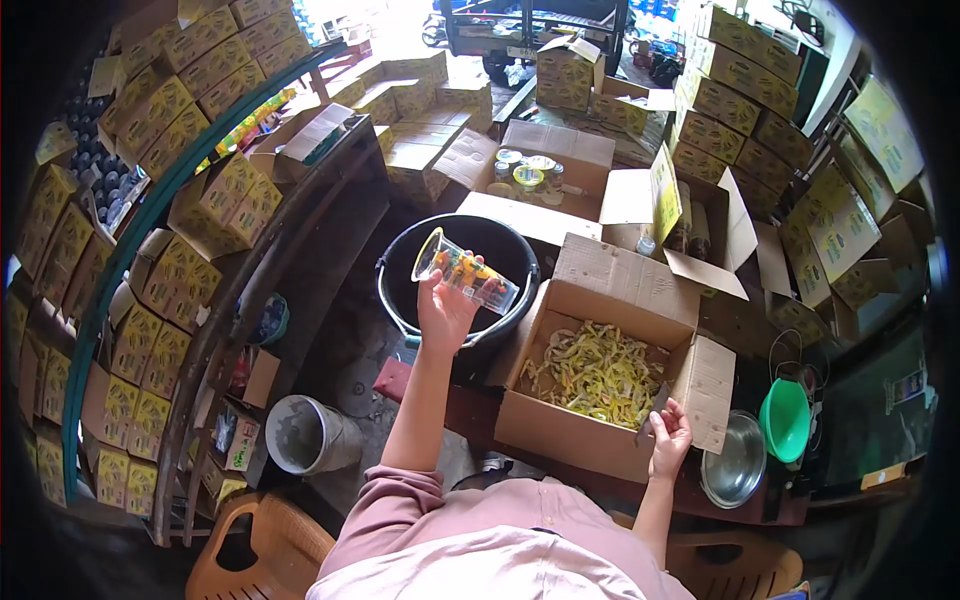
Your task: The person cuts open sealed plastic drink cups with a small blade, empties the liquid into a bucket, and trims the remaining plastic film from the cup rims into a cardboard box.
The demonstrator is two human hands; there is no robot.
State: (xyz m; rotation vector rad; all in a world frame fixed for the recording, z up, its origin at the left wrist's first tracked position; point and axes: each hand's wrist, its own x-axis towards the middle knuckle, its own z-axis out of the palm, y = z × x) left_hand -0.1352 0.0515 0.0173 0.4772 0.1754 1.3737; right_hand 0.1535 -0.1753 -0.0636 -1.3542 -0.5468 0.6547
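My left hand (445,312) is wrapped round a clear plastic cup (492,290) with orange print. The cup is tilted, its wide rim toward the upper left, over a large black bucket (388,305). My right hand (670,438) is closed at the near right corner of an open cardboard box (560,430). Its fingers pinch a dark, flat piece whose kind I cannot make out. Inside the box lies a heap of yellow-green strips (595,375), which look like pickled or dried slices.
Behind stands an open carton (570,210) holding several lidded cups (528,178). A steel bowl (733,460) and a green basin (785,420) are at the right. A grey bucket (310,436) sits at the lower left. Stacked yellow cartons (235,205) line the left shelves.
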